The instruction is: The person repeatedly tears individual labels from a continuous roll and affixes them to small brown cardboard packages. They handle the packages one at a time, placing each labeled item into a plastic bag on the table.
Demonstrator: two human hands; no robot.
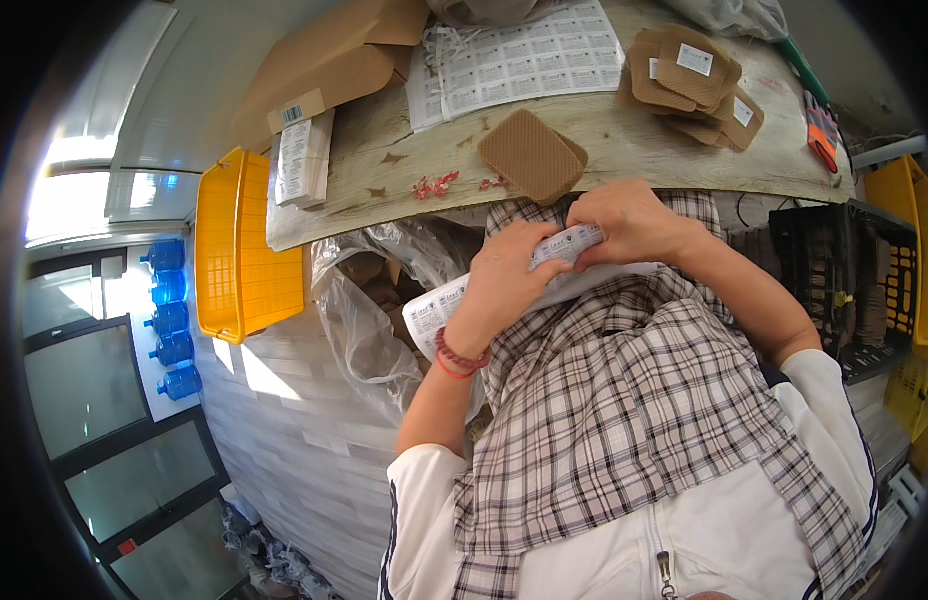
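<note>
Over my lap, just off the table's front edge, both hands grip a white sheet of printed labels (pixel 439 308). My left hand (pixel 509 270) has its fingers closed on the sheet, whose long end sticks out to the left under my wrist. Across from it my right hand (pixel 629 222) pinches the other end, and the sheet is bent between the two hands. Beyond them, on the table, lie brown textured pads (pixel 529 155) with rounded corners, one overlapping another. The underside of the sheet is hidden.
More brown pads (pixel 674 70), some with white labels, lie at the back right of the table (pixel 384 165). Printed label sheets (pixel 524 60) and a cardboard box (pixel 334 60) are behind. A yellow crate (pixel 229 250), a clear plastic bag (pixel 349 300) and a black crate (pixel 844 280) stand below.
</note>
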